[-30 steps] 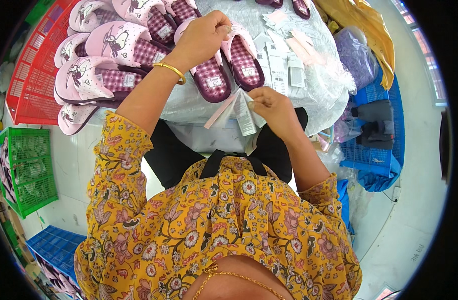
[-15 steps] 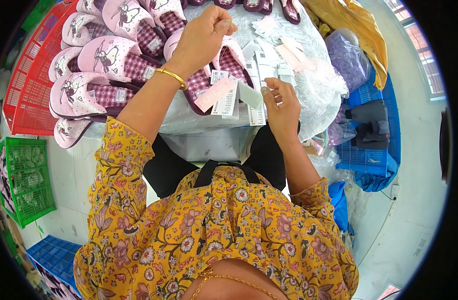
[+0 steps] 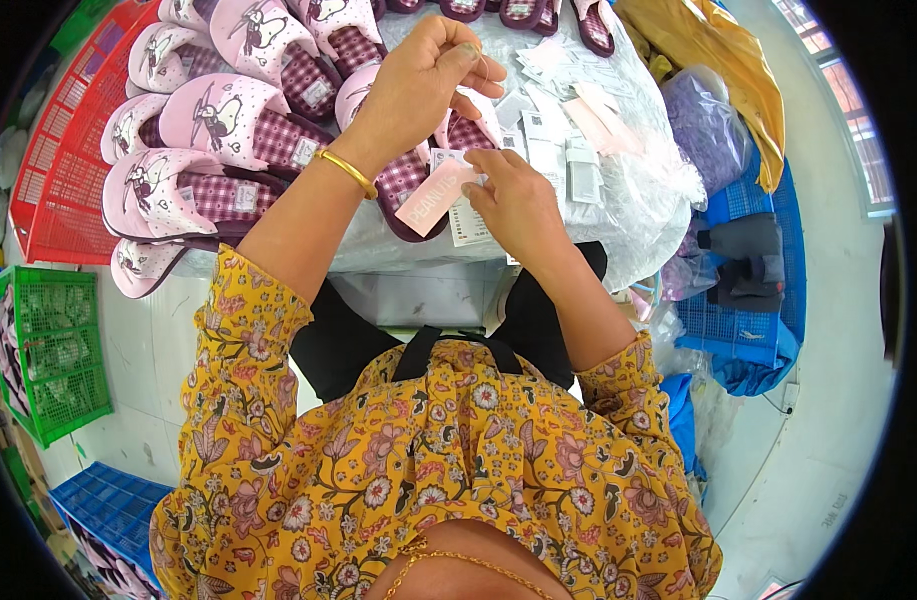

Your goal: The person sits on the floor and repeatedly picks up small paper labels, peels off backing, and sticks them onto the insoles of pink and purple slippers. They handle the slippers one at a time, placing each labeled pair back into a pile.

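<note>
My left hand (image 3: 430,85) is raised over the table, thumb and fingers pinched together on a thin thread (image 3: 489,70). Lower and to the right, my right hand (image 3: 520,205) closes its thumb and fingertips on the edge of a pink hang tag (image 3: 434,199). Under it shows a white printed tag (image 3: 468,224), partly covered. Both tags lie over a pink slipper with a plum checked insole (image 3: 402,185) at the table's near edge. Its upper is mostly behind my left hand and wrist.
Several more pink slippers (image 3: 200,112) are piled on the left of the plastic-covered table (image 3: 638,215). Loose tags (image 3: 583,165) lie on its right half. A red crate (image 3: 68,170) stands at the left, a blue basket (image 3: 793,260) at the right, and a green crate (image 3: 53,370) on the floor.
My right hand has moved left and up onto the tags, its fingers closing on the pink one. My left hand has shifted slightly right, and a thread now shows at its fingertips.
</note>
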The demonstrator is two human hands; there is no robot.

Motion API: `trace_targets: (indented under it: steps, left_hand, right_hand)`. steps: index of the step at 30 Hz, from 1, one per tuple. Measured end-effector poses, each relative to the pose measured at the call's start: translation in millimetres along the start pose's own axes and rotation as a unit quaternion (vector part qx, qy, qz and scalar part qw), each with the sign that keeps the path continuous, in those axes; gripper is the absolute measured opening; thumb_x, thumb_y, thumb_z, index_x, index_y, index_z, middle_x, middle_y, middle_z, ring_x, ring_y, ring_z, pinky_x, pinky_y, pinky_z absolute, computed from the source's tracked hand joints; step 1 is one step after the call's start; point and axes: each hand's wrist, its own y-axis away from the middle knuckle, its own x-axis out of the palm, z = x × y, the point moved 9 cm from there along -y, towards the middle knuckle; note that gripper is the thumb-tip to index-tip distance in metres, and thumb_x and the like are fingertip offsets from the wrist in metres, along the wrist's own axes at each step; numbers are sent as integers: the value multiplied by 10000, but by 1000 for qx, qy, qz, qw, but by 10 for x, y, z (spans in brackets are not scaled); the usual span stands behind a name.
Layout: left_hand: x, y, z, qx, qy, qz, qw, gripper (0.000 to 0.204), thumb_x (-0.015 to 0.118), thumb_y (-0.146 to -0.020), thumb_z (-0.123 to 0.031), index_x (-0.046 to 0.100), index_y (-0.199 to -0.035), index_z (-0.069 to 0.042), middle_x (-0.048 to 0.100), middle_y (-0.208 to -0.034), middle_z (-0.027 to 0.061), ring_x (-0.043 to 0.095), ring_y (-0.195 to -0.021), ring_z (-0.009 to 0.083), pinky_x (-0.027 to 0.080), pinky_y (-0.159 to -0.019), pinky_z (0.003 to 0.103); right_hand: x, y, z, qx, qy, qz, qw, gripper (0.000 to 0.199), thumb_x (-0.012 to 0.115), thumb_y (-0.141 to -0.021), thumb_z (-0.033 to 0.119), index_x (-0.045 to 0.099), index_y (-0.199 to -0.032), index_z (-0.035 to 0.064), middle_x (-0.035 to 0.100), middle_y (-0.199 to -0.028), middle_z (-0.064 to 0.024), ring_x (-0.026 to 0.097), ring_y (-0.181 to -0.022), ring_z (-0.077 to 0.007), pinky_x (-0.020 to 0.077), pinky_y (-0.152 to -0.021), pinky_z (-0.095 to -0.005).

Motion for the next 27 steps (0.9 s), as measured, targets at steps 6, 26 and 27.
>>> trace_targets:
  steps: [6, 26, 27]
  left_hand:
    - [-33, 48, 25, 6, -52, 20, 998, 125, 448, -1027, -135, 497, -1059, -25, 706, -996, 140, 712, -844, 162, 521, -542, 222]
    - [-105, 266, 284, -11, 152, -21, 988, 137, 476, -1031, -117, 512, -1119, -19, 675, -1129, 165, 672, -1080, 237, 588, -710, 267]
    - [-95, 264, 352, -25, 197, -15, 980, 150, 478, -1029, -116, 501, -1141, -19, 671, -1149, 171, 666, -1102, 254, 593, -720, 272]
  right_hand:
    - [142, -28, -70, -20, 54, 6, 998, 206, 680, -821, 160, 692, -1007, 71, 652, -856, -124, 655, -829, -324, 528, -714, -445]
    - [42, -27, -65, -73, 87, -132, 985, 73, 688, -813, 145, 661, -859, 95, 662, -774, -97, 670, -749, -286, 515, -696, -414]
    - [44, -1, -111, -59, 66, -136, 987, 119, 706, -807, 145, 682, -913, 98, 684, -813, -113, 677, -767, -295, 524, -720, -416]
